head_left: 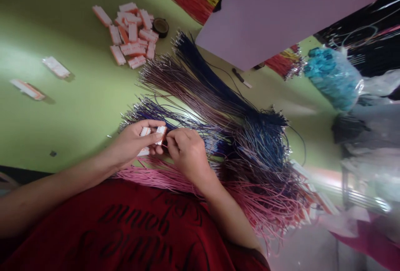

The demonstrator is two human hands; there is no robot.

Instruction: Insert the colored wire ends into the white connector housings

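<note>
Between the thumb and fingers of my left hand (pixel 142 137) is a white and orange connector housing (pixel 161 135). More white housings show behind it in the same hand. My right hand (pixel 189 150) is closed in a pinch right beside the housing's orange side; a thin wire seems to run from the fingertips, though its end is hidden. Under and around both hands lie bundles of cut wires: pink wires (pixel 153 175) nearest my body, purple-blue wires (pixel 146 108) just beyond, then brown wires (pixel 187 85) and dark blue wires (pixel 212 75), with metal terminals at their ends.
A pile of orange and white housings (pixel 133 33) lies at the far left beside a dark tape roll (pixel 160 27). Two loose housings, one white (pixel 56 67), lie further left. A purple panel (pixel 265 13) overhangs red and yellow wires. A bag of teal parts (pixel 333 75) sits right.
</note>
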